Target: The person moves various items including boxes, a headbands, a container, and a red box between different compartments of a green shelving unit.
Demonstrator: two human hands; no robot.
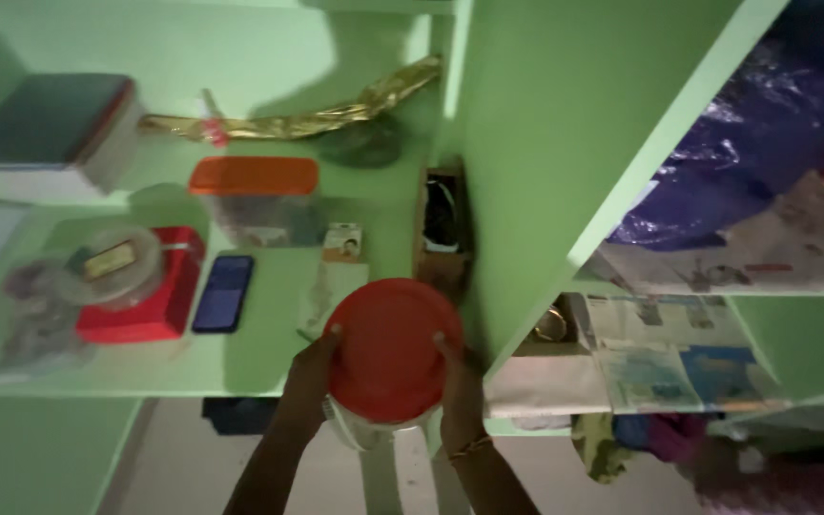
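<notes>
Both hands, the left hand and right hand, have their fingers wrapped around a red-lidded jar held at the front edge of the green shelf, apparently mid-carry beside the phone.

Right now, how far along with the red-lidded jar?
Done: red lid sits on the jar. In hand: left hand and right hand grip it at the green shelf's front edge. Left: it isn't resting on the shelf yet.
</notes>
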